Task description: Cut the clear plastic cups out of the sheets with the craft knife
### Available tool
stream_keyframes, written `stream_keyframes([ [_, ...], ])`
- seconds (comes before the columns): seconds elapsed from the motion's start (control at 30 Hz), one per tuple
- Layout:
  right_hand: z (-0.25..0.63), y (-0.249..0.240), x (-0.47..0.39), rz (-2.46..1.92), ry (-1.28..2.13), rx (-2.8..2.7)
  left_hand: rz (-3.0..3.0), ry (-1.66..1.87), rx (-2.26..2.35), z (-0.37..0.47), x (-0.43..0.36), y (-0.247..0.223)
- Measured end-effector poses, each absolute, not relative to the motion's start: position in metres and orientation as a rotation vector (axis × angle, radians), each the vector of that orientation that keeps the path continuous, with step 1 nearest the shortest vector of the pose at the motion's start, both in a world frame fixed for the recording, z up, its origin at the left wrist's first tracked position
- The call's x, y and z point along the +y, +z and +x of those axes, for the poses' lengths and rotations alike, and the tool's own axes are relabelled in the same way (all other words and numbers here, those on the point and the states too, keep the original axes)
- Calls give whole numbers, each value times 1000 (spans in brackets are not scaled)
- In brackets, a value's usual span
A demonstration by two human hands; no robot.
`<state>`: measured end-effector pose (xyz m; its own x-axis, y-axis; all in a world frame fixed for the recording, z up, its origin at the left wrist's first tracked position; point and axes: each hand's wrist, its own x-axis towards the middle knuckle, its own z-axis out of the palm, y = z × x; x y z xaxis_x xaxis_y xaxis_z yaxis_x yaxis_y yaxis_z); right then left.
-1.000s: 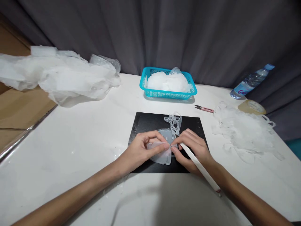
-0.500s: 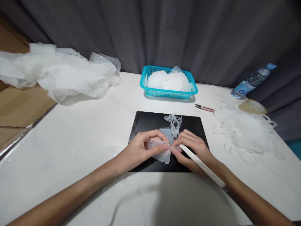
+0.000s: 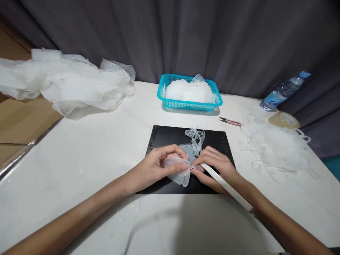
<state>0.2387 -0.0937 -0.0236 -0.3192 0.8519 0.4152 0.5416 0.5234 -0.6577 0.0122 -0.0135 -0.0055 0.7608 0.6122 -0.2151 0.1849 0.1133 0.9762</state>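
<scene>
While pinching a translucent sheet between thumb and fingers of the left hand, above the near half of a black mat, also nipping what looks like a thin strip at its right corner with thumb and forefinger of the right hand, drawn almost together, a white-handled tool lodged across the same hand. Could tear the sheet if tugging unevenly; could nick skin or plastic if letting the tool's dark tip swing. Just beyond, can see a second sheet lying on the mat, then, toward its far edge, a tangle of strands, easily snagged by knuckles. Toward the desk's far edge, can see pink snips, then a blue basket.
</scene>
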Motion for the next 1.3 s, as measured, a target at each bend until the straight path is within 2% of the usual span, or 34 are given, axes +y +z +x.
stream_keyframes([
  [0.83,234,-24,-98,-1160,193,-2114,1609,291,649,11,-9,-12],
  [1.1,235,-15,-100,-1172,412,-2064,1637,298,677,12,-14,-10],
  [1.3,235,-17,-100,-1155,373,-2059,1615,337,685,14,-16,-11],
])
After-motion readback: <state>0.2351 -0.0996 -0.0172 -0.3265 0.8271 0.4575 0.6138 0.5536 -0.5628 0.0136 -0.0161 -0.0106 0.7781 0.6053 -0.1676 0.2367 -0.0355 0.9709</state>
